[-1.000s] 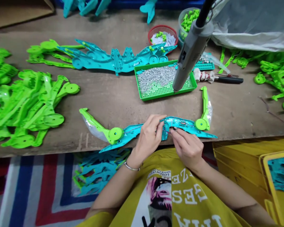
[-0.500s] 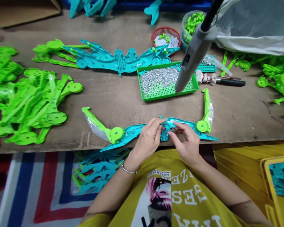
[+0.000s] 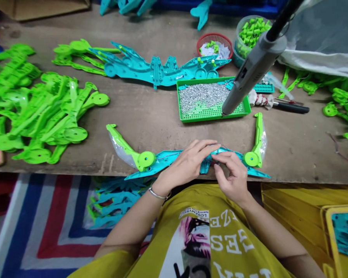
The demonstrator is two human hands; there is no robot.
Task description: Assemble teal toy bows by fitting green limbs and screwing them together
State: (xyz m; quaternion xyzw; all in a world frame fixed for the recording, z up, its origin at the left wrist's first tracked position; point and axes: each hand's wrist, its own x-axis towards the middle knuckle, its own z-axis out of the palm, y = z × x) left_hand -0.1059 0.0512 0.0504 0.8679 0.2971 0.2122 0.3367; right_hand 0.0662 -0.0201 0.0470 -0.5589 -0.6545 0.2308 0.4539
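A long turquoise plastic piece [image 3: 167, 157] lies along the table's front edge, with a green arm [image 3: 146, 159] at its left end and another green arm [image 3: 251, 158] at its right end. Over its middle rests my left hand [image 3: 191, 160], fingers stretched to the right and close together; what lies under them is hidden. My right hand [image 3: 232, 170] is just right of the centre, thumb and fingers bent towards each other over the piece. Whatever is between those fingertips is too small to make out. Thin wires run along the piece.
A green tray [image 3: 214, 117] of small screws stands behind, under a hanging grey screwdriver [image 3: 246, 75]. Green parts [image 3: 52, 116] are heaped at the left. Another turquoise piece [image 3: 142, 71], a red basket [image 3: 214, 35] and a tub [image 3: 253, 34] are farther back.
My left hand has moved right across the middle of the piece and its fingers have straightened. My right hand's fingers have curled in closer. The camera view has shifted slightly.
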